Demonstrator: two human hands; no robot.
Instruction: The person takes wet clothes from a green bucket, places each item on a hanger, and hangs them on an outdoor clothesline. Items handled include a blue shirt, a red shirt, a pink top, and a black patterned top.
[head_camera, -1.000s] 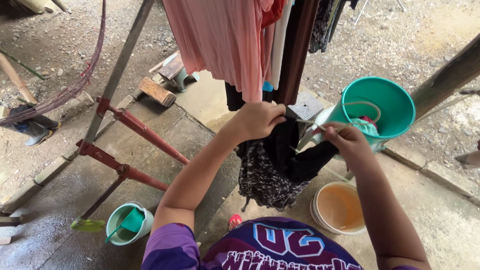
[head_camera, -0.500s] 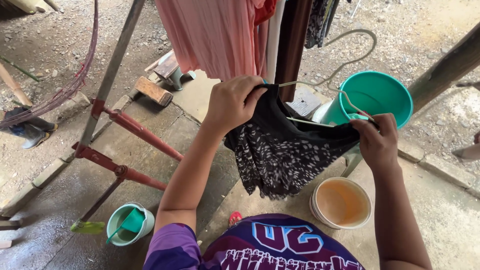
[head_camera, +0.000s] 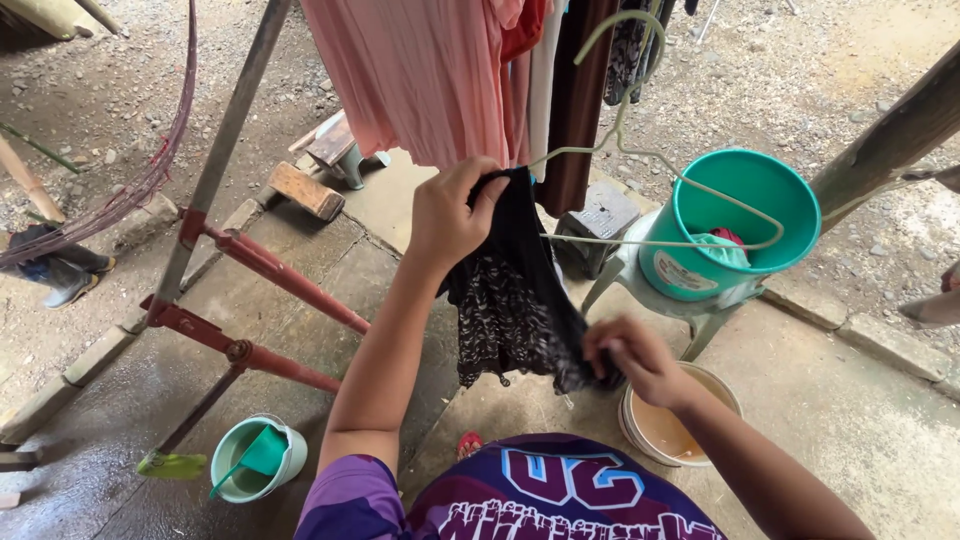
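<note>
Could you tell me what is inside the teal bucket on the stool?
Inside the teal bucket lies a green cloth with something red behind it; the bucket's wall hides whatever is lower.

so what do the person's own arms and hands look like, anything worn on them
Both arms are bare from the upper arm down. The left hand and right hand show no gloves, rings, watch or bracelet. Only the short sleeves of a purple shirt with white and red print cover the shoulders.

You get soft, even daylight, brightest on the gravel top right; faint shadows, sharp focus, slight wide-angle bowing.
</note>
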